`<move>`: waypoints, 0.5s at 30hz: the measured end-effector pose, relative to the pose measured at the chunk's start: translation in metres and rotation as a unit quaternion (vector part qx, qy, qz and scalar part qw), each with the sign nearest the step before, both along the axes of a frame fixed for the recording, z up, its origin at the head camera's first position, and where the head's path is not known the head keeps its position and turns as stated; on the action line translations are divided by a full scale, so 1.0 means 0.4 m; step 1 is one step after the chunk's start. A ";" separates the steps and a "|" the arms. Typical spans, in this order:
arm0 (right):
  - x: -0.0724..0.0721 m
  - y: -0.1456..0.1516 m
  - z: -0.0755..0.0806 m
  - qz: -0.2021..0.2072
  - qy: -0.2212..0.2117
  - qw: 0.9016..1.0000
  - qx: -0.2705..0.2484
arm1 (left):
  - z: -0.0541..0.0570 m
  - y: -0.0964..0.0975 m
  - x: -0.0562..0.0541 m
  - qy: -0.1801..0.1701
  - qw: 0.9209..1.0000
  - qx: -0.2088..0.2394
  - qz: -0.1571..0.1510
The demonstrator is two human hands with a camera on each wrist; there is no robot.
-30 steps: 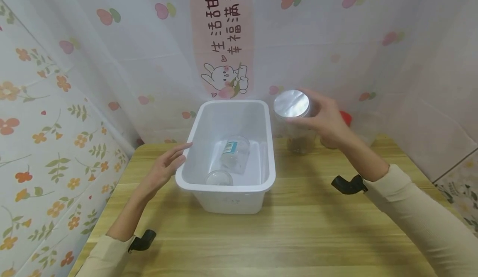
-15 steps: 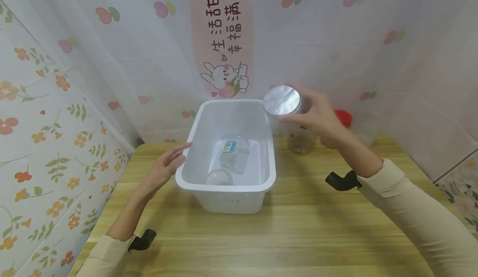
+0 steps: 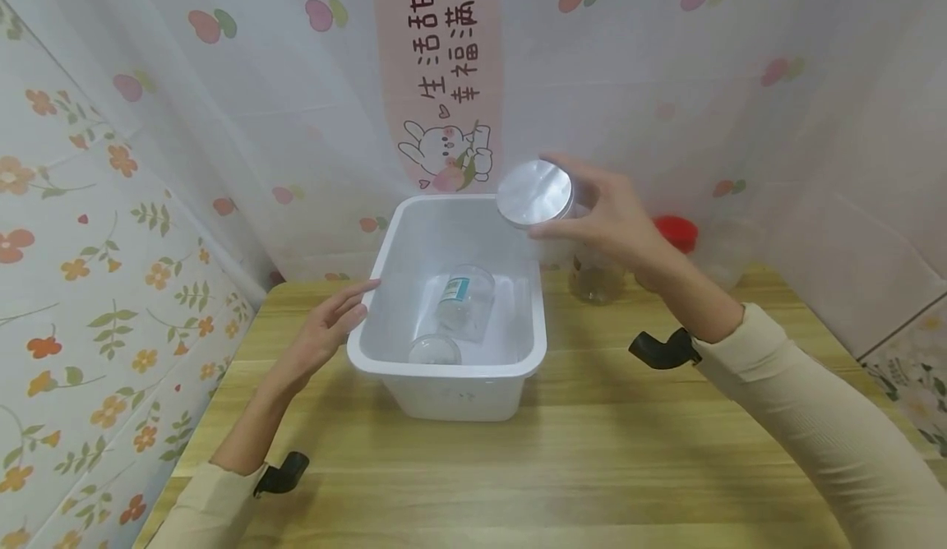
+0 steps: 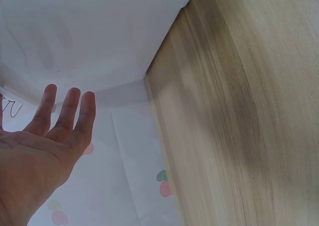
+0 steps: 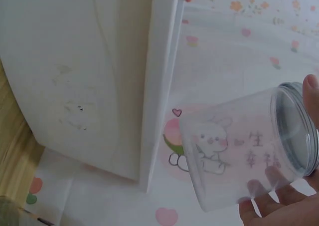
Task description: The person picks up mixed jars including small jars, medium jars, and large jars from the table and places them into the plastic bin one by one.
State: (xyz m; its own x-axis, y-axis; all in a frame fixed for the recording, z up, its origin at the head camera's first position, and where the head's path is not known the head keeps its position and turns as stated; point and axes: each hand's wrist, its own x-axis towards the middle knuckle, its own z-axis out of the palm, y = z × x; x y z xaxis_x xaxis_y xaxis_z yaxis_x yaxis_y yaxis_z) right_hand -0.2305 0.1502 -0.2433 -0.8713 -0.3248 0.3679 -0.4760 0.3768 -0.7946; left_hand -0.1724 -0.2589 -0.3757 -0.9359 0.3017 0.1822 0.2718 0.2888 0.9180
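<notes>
White printed cloth (image 3: 296, 97) hangs behind and to both sides of your work area, with fruit motifs, flowers, a rabbit drawing and lettering. Below it, your wood-grain table (image 3: 473, 483) carries the rest. On the table stands a white rectangular tub (image 3: 459, 397), its open mouth facing up and its long sides running away from you.

Your arms wear cream sleeves (image 3: 784, 368). Your right hand (image 3: 602, 212) is spread wide and holds a clear jar (image 5: 234, 146) around its upper end, thumb at the lid edge and fingers on the wall below. The jar is raised off the table, lid end up and tilted. In the head view its top overlaps the far right corner of the tub; in the right wrist view a gap separates its body from the tub rim. Your left hand (image 3: 325, 327) holds nothing; its fingers are extended, with a fingertip at the left rim.

Inside the tub, a transparent container with a blue-and-white label (image 3: 459, 294) lies on its side. Near the front wall sits a round clear container (image 3: 435, 350). Behind your right forearm, note another clear jar (image 3: 595, 282) and a red lid (image 3: 675, 232); what is under the red lid is mostly hidden. The held jar is closed by a silver lid (image 3: 534, 193).
</notes>
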 end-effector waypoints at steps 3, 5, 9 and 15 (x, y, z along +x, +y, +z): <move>0.005 -0.022 0.014 0.013 0.010 1.000 0.004 | -0.002 -0.001 -0.002 0.000 1.000 0.003 -0.002; 0.003 -0.036 0.017 0.025 0.017 1.000 0.010 | -0.002 -0.002 -0.003 0.001 1.000 0.006 -0.006; -0.003 -0.060 0.018 0.046 0.022 0.998 0.023 | -0.003 -0.003 -0.003 0.003 1.000 0.011 -0.011; -0.020 -0.093 0.015 0.087 0.044 0.994 0.039 | -0.002 0.001 -0.002 0.000 1.000 0.009 -0.008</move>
State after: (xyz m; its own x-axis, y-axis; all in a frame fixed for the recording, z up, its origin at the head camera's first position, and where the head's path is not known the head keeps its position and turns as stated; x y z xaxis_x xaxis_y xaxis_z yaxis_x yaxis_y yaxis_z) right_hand -0.2384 0.1130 -0.2373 -0.7648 -0.4982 0.4085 -0.6061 0.3415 -0.7183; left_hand -0.1733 -0.2587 -0.3766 -0.9307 0.3134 0.1884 0.2771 0.2682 0.9227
